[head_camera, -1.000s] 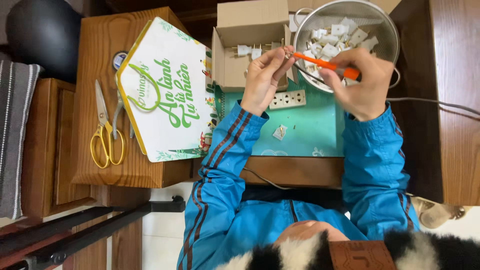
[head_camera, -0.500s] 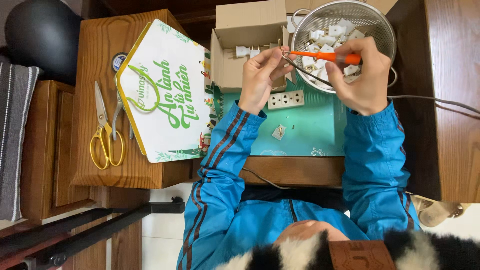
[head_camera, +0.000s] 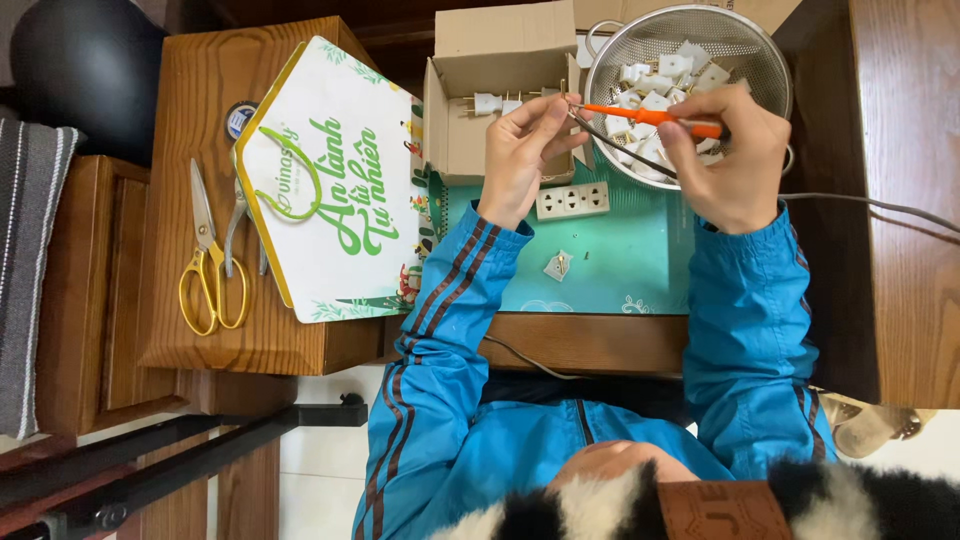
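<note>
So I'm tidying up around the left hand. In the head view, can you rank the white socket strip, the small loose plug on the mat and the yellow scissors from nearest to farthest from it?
1. Socket strip: on the teal mat, just beside the left hand's wrist.
2. Loose plug: on the mat too, closer to the person's body.
3. Scissors: farthest, on the wooden side table beyond the white-and-green box.

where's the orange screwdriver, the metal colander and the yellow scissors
orange screwdriver (head_camera: 650, 117), head view, on the orange handle between the two hands
metal colander (head_camera: 745, 45), head view, on the mesh wall near the rim
yellow scissors (head_camera: 210, 290), head view, on the yellow handle loops
</note>
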